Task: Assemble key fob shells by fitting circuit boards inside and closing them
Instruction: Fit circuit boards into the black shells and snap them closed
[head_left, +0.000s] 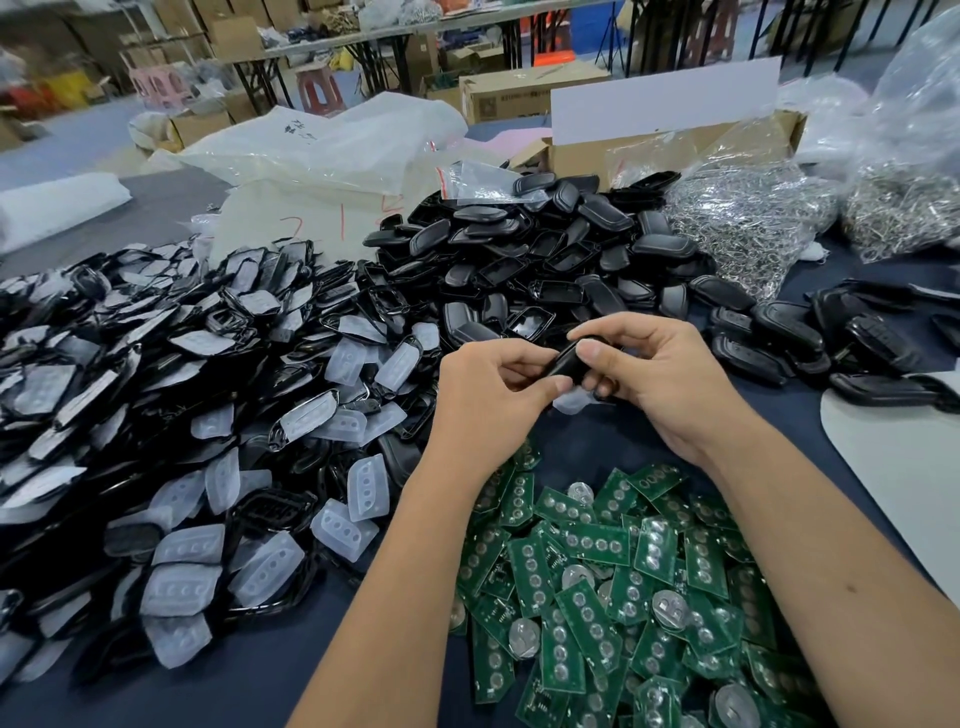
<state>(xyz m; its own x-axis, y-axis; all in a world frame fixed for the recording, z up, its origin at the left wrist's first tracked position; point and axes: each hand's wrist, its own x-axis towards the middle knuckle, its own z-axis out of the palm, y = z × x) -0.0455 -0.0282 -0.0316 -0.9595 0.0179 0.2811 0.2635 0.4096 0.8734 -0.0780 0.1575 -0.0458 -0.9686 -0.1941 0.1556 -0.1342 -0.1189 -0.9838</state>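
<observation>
1. Presently, one black key fob (570, 361) is held above the desk (332, 639), just past frame centre, between both hands.
2. Left hand (485, 395): grip closed on the fob's left end, thumb and fingers pinching it.
3. Right hand (654, 379): grip closed on the fob's right end, thumb pressed on top. Whether the halves are fully seated cannot be told; the seam is hidden by fingers.
4. Judgement: this unit is at the closing step, board likely already inside.
5. Done so far: a small row of closed fobs (810, 343) lies at 3 o'clock of the hands, near the desk's edge.
6. Left to do, at a guess the great bulk of it:
   - green circuit boards (613, 582), a heap at 6 o'clock;
   - shell fronts with clear button pads (218, 415), a wide heap at 9 o'clock;
   - black shell backs (540, 249), a heap at 12 o'clock.
7. Bags of metal rings (748, 213) sit at 1 o'clock, unopened for this step.
</observation>
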